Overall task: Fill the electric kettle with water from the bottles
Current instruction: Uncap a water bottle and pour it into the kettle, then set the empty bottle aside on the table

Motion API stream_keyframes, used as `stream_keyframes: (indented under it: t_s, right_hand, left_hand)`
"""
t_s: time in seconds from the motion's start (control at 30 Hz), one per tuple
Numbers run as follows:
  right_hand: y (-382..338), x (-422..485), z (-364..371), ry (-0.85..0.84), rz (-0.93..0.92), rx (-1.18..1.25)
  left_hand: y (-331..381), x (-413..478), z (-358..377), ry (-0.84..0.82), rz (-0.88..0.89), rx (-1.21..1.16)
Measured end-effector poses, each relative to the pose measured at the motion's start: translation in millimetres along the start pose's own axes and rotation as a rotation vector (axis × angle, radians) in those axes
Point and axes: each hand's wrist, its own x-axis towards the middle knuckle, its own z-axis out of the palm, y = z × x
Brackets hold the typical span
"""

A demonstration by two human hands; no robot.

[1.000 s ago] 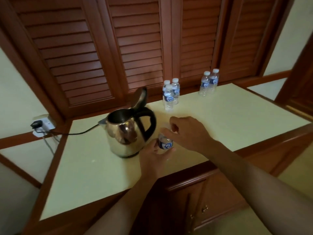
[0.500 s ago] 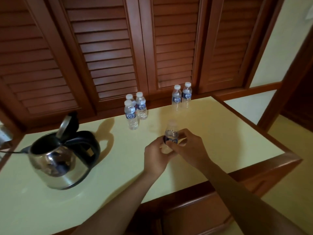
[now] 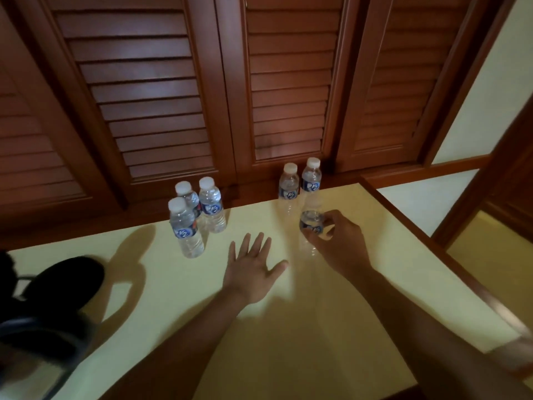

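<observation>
Clear plastic bottle (image 3: pixel 311 224) held in the right hand's (image 3: pixel 343 246) curled fingers.

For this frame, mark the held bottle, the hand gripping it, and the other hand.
held bottle (image 3: pixel 309 227): head view, on its blue label.
right hand (image 3: pixel 340 246): head view, on the back of the hand.
left hand (image 3: pixel 251 272): head view, on the back of the hand, fingers spread.

R hand (image 3: pixel 339 243) grips bottle (image 3: pixel 310 220); L hand (image 3: pixel 253 269) splayed over counter (image 3: pixel 317 327); kettle (image 3: pixel 52 287) at left edge.
</observation>
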Motion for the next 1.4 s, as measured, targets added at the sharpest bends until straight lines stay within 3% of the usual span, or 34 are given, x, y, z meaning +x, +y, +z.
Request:
stream_keyframes:
  t_s: [0.23, 0.93, 1.07, 1.17, 1.4]
  right_hand:
    - [30, 51, 14, 0.084, 0.003, 0.010]
    - [58, 91, 23, -0.003, -0.064, 0.096]
    - [58, 72, 17, 0.124, 0.013, 0.116]
    - [49, 44, 17, 0.178, -0.137, 0.105]
    - [-12, 18, 54, -0.056, -0.443, 0.208]
  left_hand:
    - [3, 23, 3, 0.040, -0.088, 0.026]
    - [8, 20, 0, 0.088, -0.137, -0.013]
    - [7, 20, 2, 0.112, -0.139, -0.031]
    - [7, 14, 3, 0.159, -0.174, -0.041]
    - [-11, -43, -2, 0.331, -0.245, -0.014]
